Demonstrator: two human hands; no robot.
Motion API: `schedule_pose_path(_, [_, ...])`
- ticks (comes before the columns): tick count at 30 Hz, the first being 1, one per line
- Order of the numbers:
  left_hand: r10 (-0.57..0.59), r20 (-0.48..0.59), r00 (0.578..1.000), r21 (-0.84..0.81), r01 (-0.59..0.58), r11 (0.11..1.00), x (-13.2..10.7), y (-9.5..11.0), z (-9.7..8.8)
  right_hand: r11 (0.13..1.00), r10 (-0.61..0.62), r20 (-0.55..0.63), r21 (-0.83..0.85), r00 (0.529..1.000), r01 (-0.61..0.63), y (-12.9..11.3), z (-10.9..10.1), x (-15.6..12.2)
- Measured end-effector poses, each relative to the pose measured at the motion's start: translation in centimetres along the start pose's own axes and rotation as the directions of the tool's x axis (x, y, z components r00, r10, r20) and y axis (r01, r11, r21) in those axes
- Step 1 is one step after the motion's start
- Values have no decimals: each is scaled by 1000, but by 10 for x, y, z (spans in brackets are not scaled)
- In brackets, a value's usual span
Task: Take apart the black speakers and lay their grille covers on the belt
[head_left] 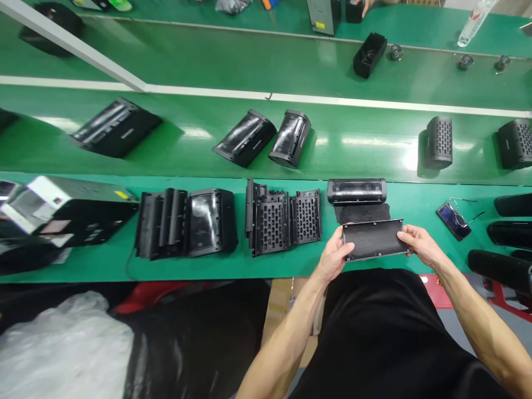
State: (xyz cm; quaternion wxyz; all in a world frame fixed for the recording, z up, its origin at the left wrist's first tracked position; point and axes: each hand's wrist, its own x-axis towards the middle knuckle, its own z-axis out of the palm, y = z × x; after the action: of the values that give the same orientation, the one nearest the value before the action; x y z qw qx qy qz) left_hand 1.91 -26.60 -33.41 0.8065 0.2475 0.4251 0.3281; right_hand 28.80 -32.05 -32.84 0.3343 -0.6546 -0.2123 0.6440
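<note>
Both hands hold a black rectangular plastic panel (374, 241), its inner side with small clips along the rim facing up. My left hand (333, 254) grips its left end, thumb on top. At the right end, my right hand (419, 244) pinches it with the thumb over the edge. Just beyond the panel lies a flat black sheet (363, 214), partly covered by it. Behind that sits a black speaker housing (356, 191) with a shiny front. Perforated black grille panels (274, 224) stand to the left of my left hand.
More black housings (211, 221) and a boxy device (83, 210) occupy the bench's left. Several speaker bodies (291, 138) sit on the green belt beyond. A phone (453, 220) with eyeglasses (459, 218) lies right, near dark cylindrical pieces (509, 233). Another person's hand (366, 6) shows at the far side.
</note>
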Motion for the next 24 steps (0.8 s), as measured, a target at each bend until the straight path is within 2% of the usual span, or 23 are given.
schedule_pose_path(9, [-120, 211, 970, 30, 116, 993, -4, 12, -6, 999, -25, 12, 48, 1000, 24, -1, -1, -8])
schedule_pose_path(24, [-160, 253, 954, 81, 144, 986, -4, 17, -12, 998, -45, 17, 53, 999, 45, 4, -4, -15])
